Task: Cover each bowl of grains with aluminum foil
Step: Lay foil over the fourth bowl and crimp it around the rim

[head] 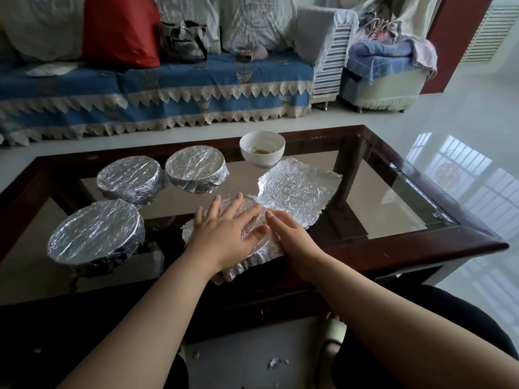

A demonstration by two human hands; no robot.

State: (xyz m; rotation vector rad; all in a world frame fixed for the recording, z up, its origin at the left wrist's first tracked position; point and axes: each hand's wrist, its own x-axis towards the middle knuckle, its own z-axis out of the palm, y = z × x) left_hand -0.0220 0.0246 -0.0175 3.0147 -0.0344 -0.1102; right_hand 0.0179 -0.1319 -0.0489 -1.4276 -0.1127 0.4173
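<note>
Both hands are flat on the crinkled aluminum foil sheet (252, 256) over the near bowl by the glass table's dark wooden edge (421, 248): left hand (224, 231) spread wide on top, right hand (289, 237) pressing its side with straight fingers. Three foil-wrapped round bowls (95, 234) crowd the left, a loose foil sheet (300, 189) touches on the right, and an uncovered white bowl (262, 148) sits beyond. No readable writing.

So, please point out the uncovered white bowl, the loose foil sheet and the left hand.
white bowl (262, 153): head view, front outer wall.
loose foil sheet (297, 192): head view, middle of the flat sheet.
left hand (224, 233): head view, back of the hand.
</note>
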